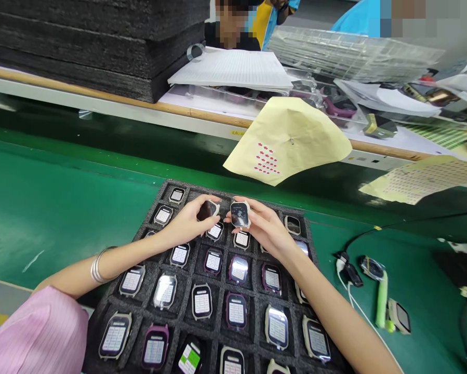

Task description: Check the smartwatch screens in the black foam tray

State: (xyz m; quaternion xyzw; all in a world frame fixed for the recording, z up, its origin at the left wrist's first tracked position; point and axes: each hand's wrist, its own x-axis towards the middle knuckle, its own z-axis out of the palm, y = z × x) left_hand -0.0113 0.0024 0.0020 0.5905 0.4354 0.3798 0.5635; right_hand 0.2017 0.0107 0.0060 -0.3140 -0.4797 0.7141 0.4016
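Note:
A black foam tray (221, 278) with square compartments holds several watch bodies, most with lit screens. Over its far rows, my left hand (192, 221) grips a light-framed watch (208, 210) with a dark screen between thumb and fingers. Just to the right, my right hand (266, 226) holds another light-framed watch (240, 214) by its edges, its screen facing up toward me. The two held watches are apart. Below them in the tray lie a purple-framed watch (213, 261) and a light-framed one (201, 301).
Behind the tray runs a shelf edge (202, 115) with stacked black foam (101, 47), papers (233, 70) and a hanging yellow sheet (288, 140). Cables (350, 291), a green-strapped watch (381, 301) and a loose watch (400, 316) lie at right. People are behind the shelf.

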